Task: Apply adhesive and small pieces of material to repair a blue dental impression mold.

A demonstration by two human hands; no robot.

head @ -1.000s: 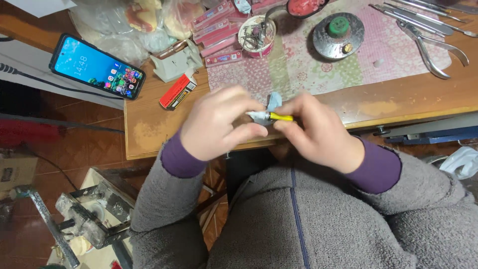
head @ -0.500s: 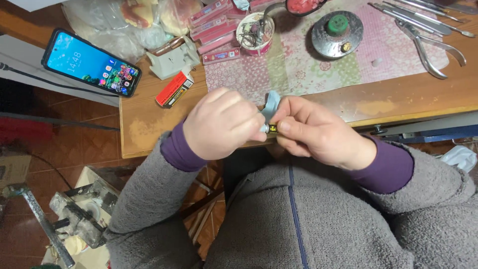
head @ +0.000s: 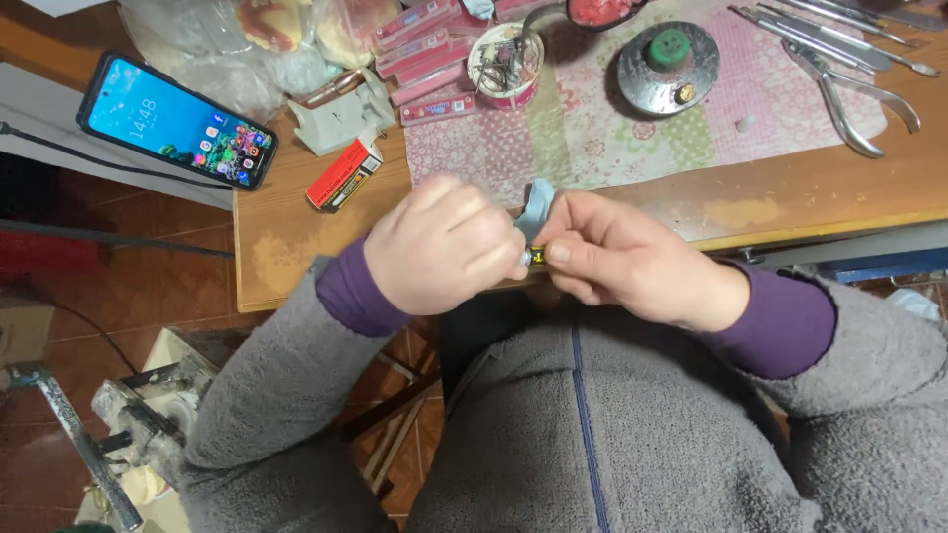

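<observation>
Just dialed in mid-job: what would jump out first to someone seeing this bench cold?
The two hands meet at the bench's near edge: the left hand and right hand pinch a small yellow-and-black tool and a pale blue piece between them. At far left a lit smartphone lies on the wooden table, with a red lighter beside it.

light: warm, indoor, even | shadows: soft | focus: sharp | edges: slight distortion

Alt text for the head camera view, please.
Seen from above, a left hand and right hand pinch a small yellow-and-black tool and a pale blue piece at a wooden bench's edge. A phone, lighter and pliers lie beyond.
</observation>
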